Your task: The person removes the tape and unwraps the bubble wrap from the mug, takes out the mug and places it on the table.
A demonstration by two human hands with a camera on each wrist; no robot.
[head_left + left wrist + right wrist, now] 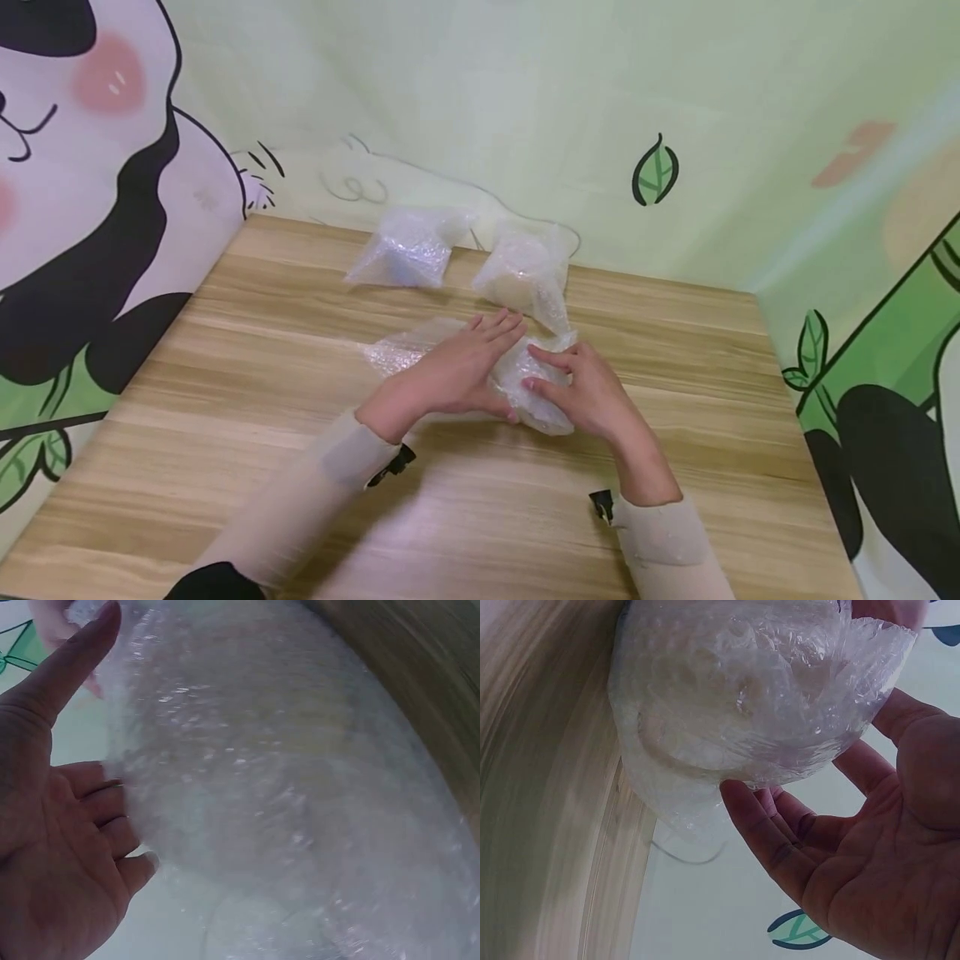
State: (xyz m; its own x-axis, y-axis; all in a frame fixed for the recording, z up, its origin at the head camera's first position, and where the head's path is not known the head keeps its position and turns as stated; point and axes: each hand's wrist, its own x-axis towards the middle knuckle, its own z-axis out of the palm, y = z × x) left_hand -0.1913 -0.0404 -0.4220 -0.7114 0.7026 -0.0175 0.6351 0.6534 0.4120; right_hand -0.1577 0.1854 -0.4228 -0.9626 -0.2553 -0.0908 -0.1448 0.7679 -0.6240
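Note:
A bundle in clear bubble wrap [542, 410] lies on the table between both hands. Its contents are blurred by the wrap; a curved rim shows faintly in the right wrist view. My left hand [461, 367] touches the bundle's left side, fingers extended, thumb nearer me. On the right, my right hand [596, 392] holds the bundle with bent fingers and thumb. A loose flap of wrap [401, 350] spreads out to the left, partly under the left hand. In the left wrist view, the wrap [247, 787] fills most of the picture beside the left palm.
Behind the hands stand two more wrapped bundles, one with something bluish inside [412, 258], the other with something pale yellow [521, 279]. The wood-grain table [225, 375] meets a wall [510, 108] printed with pandas and leaves.

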